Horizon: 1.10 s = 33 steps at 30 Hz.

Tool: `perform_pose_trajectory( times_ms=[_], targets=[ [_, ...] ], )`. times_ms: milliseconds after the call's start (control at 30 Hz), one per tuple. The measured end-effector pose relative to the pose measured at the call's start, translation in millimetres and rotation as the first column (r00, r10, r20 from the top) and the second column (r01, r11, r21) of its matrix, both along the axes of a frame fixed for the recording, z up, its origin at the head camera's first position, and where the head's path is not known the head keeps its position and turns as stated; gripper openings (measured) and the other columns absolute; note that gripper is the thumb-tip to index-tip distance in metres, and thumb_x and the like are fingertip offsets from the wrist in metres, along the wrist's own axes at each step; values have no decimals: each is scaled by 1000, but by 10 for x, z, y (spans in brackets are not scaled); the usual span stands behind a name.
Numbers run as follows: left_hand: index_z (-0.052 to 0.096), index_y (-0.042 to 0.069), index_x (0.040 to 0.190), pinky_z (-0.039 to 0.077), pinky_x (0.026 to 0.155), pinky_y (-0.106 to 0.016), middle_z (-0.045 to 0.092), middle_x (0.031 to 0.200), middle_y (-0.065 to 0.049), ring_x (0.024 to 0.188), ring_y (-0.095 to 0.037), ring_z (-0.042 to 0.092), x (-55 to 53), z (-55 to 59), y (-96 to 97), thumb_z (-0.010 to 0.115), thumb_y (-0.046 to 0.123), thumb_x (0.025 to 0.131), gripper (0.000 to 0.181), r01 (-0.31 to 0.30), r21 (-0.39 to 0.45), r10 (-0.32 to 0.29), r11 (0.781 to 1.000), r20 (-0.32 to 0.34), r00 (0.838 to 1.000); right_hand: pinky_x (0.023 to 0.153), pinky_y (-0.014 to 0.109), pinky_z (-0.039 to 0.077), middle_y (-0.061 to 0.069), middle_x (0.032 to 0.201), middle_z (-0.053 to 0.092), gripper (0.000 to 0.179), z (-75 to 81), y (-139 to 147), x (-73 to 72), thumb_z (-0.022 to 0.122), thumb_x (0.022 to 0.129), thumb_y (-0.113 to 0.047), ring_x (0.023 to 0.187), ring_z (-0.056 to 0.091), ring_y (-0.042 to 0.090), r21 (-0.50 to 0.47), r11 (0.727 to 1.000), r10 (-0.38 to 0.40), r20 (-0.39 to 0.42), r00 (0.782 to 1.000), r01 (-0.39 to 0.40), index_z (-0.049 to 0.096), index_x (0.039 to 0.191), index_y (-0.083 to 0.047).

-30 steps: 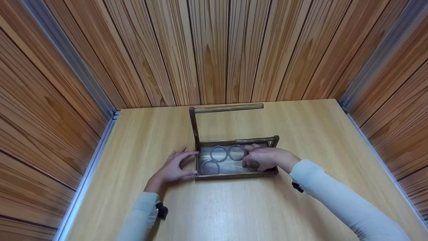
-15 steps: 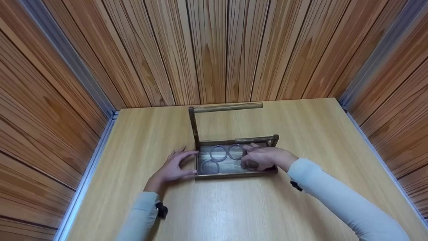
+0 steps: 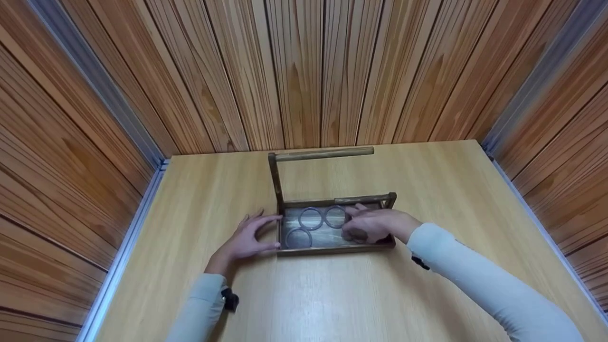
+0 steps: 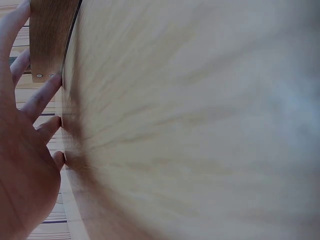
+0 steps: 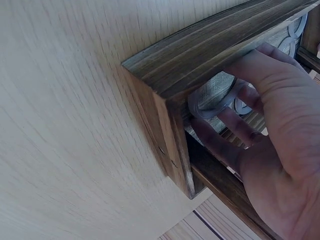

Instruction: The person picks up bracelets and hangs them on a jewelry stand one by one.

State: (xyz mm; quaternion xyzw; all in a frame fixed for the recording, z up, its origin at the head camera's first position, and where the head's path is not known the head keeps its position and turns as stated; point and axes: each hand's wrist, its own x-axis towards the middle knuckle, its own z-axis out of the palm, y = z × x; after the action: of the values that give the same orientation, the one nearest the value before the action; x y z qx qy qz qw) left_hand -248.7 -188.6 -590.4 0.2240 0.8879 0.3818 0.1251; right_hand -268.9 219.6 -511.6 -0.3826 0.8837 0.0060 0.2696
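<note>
A dark wooden tray (image 3: 327, 251) stands on the table, with an upright post and bar handle (image 3: 327, 154) at its back left. Two clear rings lie side by side toward the back inside, and a third clear ring (image 3: 286, 238) is at the front left. My right hand (image 3: 373, 225) reaches into the right end, thumb and fingers around another clear ring (image 5: 194, 107), which is tilted in the right wrist view. My left hand (image 3: 247, 237) touches the tray's left end with thumb and index fingertips, its fingers spread; the other fingertips rest at the table in the left wrist view.
The light wooden table (image 3: 304, 294) carries the tray near its middle. Plank walls (image 3: 308, 71) rise behind and at both sides, with metal rails (image 3: 128, 251) along the side edges. A lower bar (image 3: 365, 198) crosses the tray's back right.
My right hand has shifted very slightly left within the tray, still at its right end. The left hand, the tray and the other rings look unmoved.
</note>
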Motion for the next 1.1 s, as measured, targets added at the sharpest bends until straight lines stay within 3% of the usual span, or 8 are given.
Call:
perform_pose_trajectory(
  times_ms=[100, 400, 633, 900, 1100],
  targets=[
    [56, 31, 166, 0, 141, -77, 45, 181, -15, 176, -51, 18, -8, 0, 5, 86, 53, 96, 79, 15, 2, -15, 1000, -15, 1000, 130, 77, 39, 31, 183, 30, 56, -3, 2, -3, 76, 92, 14, 165, 30, 68, 11, 1000, 2, -10, 1000, -2, 70, 134, -23],
    [56, 29, 166, -3, 141, -77, 43, 182, -13, 177, -50, 16, -21, -18, 5, 85, 51, 98, 77, 15, 7, -15, 1000, -2, 1000, 129, 76, 42, 30, 185, 25, 67, 9, -4, -2, 84, 93, 5, 167, 28, 65, 16, 1000, -27, -3, 1000, 27, 68, 151, -24],
    [56, 34, 166, -3, 141, -77, 42, 183, -12, 177, -49, 15, -21, -13, 5, 84, 52, 98, 76, 8, 1, -8, 1000, 6, 1000, 119, 68, 56, 28, 181, 34, 57, 31, -4, -17, 86, 91, 4, 161, 42, 56, 17, 1000, -2, -25, 1000, 2, 71, 138, -25],
    [57, 34, 165, -2, 142, -75, 43, 182, -13, 177, -50, 16, -20, -5, 6, 85, 53, 97, 77, -1, 1, 1, 1000, -2, 1000, 99, 51, 64, 18, 156, 53, 53, 107, -35, -39, 88, 84, 5, 126, 59, 35, 22, 1000, 14, -41, 999, -13, 71, 124, -25],
    [57, 32, 166, -3, 142, -75, 44, 182, -13, 177, -49, 15, -2, -3, 15, 86, 51, 97, 77, 5, 5, -5, 1000, -1, 1000, 87, 37, 61, 8, 133, 53, 48, 169, -47, -15, 91, 84, 5, 102, 59, 20, 26, 999, 45, -50, 998, -44, 71, 118, -22]
  ],
)
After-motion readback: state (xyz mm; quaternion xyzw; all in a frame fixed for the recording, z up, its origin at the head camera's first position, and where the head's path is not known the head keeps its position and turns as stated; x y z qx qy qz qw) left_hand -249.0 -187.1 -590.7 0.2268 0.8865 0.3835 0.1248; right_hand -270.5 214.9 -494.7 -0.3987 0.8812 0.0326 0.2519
